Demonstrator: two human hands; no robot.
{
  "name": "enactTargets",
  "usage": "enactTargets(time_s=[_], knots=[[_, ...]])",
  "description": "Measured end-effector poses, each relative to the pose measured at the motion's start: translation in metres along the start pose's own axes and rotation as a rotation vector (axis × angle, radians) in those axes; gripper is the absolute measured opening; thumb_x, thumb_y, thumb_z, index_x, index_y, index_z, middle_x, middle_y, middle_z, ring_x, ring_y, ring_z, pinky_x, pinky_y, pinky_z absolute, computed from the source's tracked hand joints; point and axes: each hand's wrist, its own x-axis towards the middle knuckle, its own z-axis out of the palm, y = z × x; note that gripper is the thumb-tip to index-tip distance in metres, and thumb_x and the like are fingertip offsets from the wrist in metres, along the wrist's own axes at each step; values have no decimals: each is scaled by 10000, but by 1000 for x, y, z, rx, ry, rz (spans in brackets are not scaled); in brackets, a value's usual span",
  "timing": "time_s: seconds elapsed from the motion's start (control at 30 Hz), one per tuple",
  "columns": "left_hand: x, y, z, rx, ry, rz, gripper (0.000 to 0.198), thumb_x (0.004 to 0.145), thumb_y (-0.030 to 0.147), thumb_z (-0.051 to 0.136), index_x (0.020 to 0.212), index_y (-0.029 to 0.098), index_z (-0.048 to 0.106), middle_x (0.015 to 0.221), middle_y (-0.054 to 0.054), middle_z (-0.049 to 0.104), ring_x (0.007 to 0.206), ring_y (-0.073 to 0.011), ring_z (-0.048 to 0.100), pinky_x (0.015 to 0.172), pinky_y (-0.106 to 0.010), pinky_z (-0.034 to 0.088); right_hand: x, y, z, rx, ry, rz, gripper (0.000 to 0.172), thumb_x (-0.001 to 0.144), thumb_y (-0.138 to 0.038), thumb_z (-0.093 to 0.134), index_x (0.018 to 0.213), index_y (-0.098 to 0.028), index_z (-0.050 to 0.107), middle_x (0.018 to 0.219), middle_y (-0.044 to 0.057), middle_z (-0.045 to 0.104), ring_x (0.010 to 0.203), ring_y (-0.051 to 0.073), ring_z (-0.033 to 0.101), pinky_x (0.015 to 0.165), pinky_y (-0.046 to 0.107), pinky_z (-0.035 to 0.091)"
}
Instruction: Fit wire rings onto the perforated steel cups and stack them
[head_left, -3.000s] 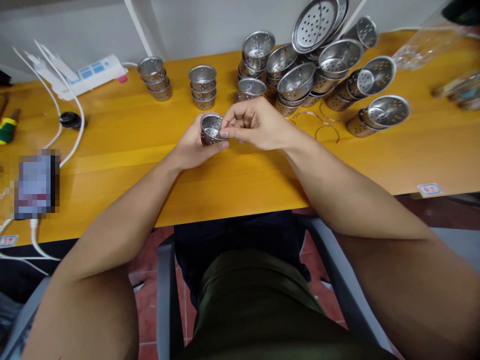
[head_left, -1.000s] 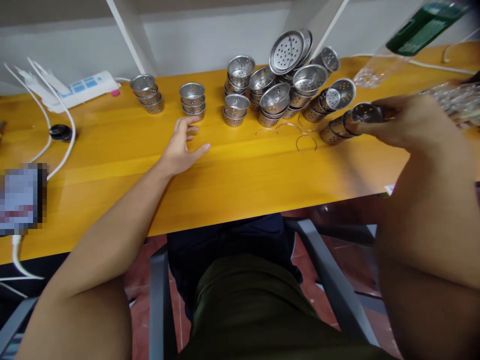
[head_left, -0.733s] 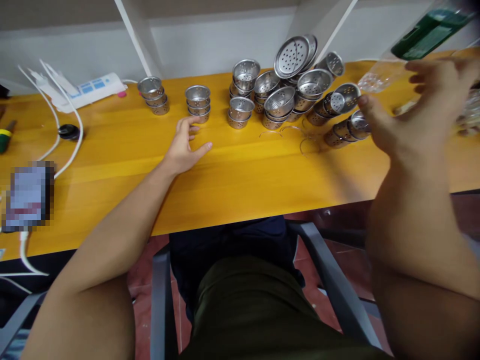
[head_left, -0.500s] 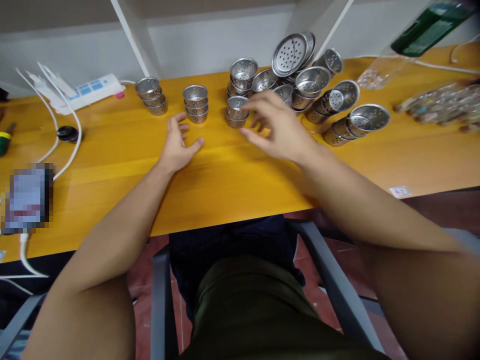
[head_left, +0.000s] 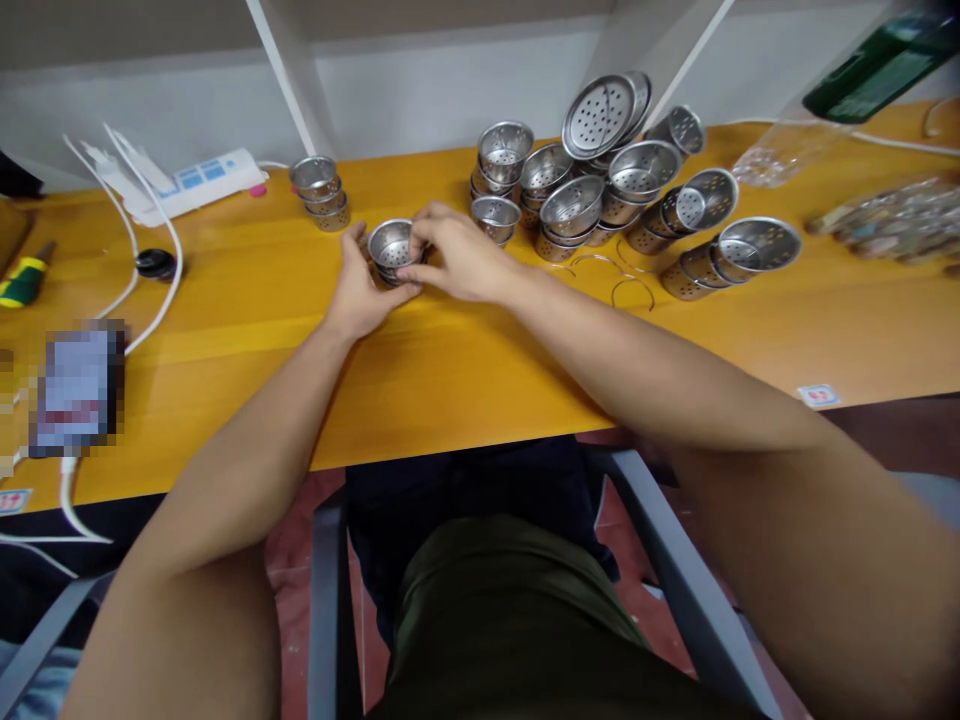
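A short stack of perforated metal cups (head_left: pixel 391 240) stands on the table in front of me, between my two hands. My left hand (head_left: pixel 365 285) curves around its left and near side, with the thumb along the front. My right hand (head_left: pixel 454 255) has its thumb and fingertips closed on the right side of the rim. The lower cups are partly covered by my fingers. Behind and to the left stands another stack of perforated cups (head_left: pixel 321 195), apart from my hands.
Many perforated cups (head_left: pixel 571 208) cluster at the back right, with perforated lids (head_left: pixel 598 115) leaning there. Thin wire rings (head_left: pixel 634 293) lie before them. A power strip (head_left: pixel 199 185), a phone (head_left: pixel 75 390) and white cables are on the left. A plastic-wrapped bundle (head_left: pixel 892 220) lies far right.
My right hand has moved left from the right-hand cups to the middle stack. My left hand has come around that stack, which now sits closer to me. The view has shifted slightly.
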Motion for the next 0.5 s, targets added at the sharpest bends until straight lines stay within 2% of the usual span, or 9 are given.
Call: enactTargets(time_s=[0.07,0.13,0.2,0.33,0.5], knots=[[1,21,7,-31,4,-44,1364,758,1033,1144,1694,224,570,1691,-166,778,1718,-474,722,1413,-618,650,-27,-15,-8,50,3,-50,582,1003,-779,1101,1049,-304,769,1384,140,816,1342,432,752,1349,703,624],[1,42,14,-78,-36,-63,1264,731,1026,1154,1592,228,687,1594,-178,847,1558,-458,831,1353,-633,701,-48,-25,-15,89,16,-65,577,1019,-799,1081,1054,-307,782,1394,138,829,1350,436,758,1339,706,628],[0,56,20,-116,-75,-64,1218,736,1003,1161,1586,247,725,1564,-179,864,1476,-442,866,1332,-654,718,-61,-28,-20,124,34,-63,606,1009,-847,1068,1037,-310,788,1400,138,840,1375,443,763,1337,706,633],[-1,62,27,-196,-142,-58,1210,743,955,1181,1630,272,719,1545,-169,841,1460,-427,861,1309,-668,731,-66,-23,-22,200,56,-71,707,954,-950,1056,977,-300,780,1438,145,845,1424,448,772,1366,704,626],[-1,60,28,-285,-164,-84,1174,748,884,1209,1616,280,700,1545,-161,817,1465,-414,850,1279,-619,749,-61,-15,-18,298,44,-73,777,892,-1012,1066,932,-292,774,1383,153,854,1385,426,784,1361,686,633]])
